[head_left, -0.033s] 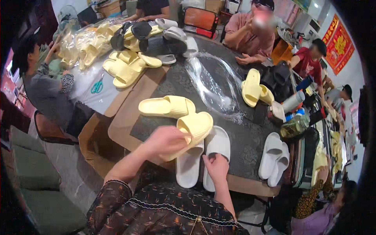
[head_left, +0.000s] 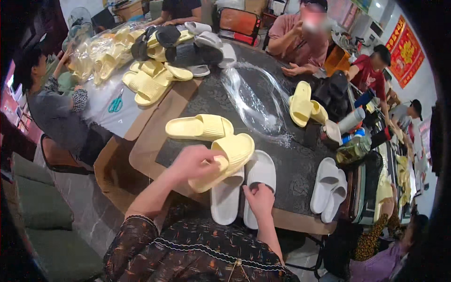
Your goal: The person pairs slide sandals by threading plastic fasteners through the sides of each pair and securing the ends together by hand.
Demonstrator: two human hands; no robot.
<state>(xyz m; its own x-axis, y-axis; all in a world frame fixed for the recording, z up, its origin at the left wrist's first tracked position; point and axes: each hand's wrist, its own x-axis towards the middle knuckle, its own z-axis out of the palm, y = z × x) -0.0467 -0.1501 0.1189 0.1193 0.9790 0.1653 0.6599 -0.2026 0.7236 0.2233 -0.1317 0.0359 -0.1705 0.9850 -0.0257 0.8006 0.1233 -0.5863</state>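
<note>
A yellow slipper point(head_left: 233, 151) lies tilted over the left one of two white slippers in front of me. Over its footbed is my left hand point(head_left: 193, 164), fingers curled together near the strap opening; what they hold, if anything, is hidden. My right hand point(head_left: 261, 201) grips the right white slipper point(head_left: 259, 165) at its strap, thumb on the left edge. The left white slipper point(head_left: 225, 204) is partly covered by the yellow one. Another yellow slipper point(head_left: 185, 127) rests just beyond, its strap end touching the first.
Yellow, black and white slippers point(head_left: 195, 54) are heaped at the far left, near teal scissors point(head_left: 115, 104). Clear plastic film point(head_left: 253, 103) lies mid-table. At right are a white pair point(head_left: 324, 183), a yellow pair point(head_left: 300, 103), a jar point(head_left: 352, 150) and bottles. People sit around.
My left hand has drawn back slightly to the left, away from the yellow slipper's strap. The right hand stays on the white slipper.
</note>
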